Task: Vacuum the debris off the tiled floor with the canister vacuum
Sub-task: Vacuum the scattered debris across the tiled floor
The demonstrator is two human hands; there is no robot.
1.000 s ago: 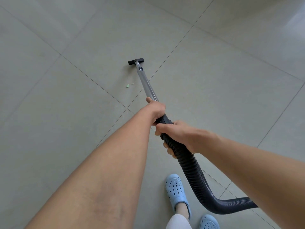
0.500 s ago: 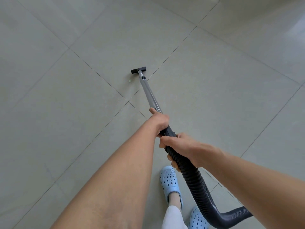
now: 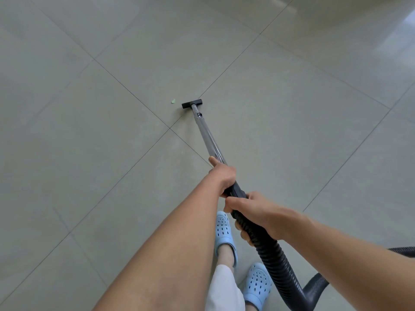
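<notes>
**Nozzle pulled back, one green fleck left beside it**

Since the earlier frames the nozzle has travelled back over the spot where pale crumbs lay near the tile joint, and those crumbs no longer show; by my reading that patch is cleaned and the sweep now has to shift to the left; a single small green scrap of debris lies on the tiled floor just beside the nozzle's left end, apart from it and not yet under it

That nozzle is a short black crossbar flat on the floor, close to where the grout lines meet; a shiny metal wand runs from it back to the hands, then a ribbed black hose curls off to the lower right; the canister itself is out of view

Left hand is clenched round the wand's upper end, forefinger lying along the tube; right hand is wrapped round the hose cuff just behind it; blue clogs stand beneath
</notes>
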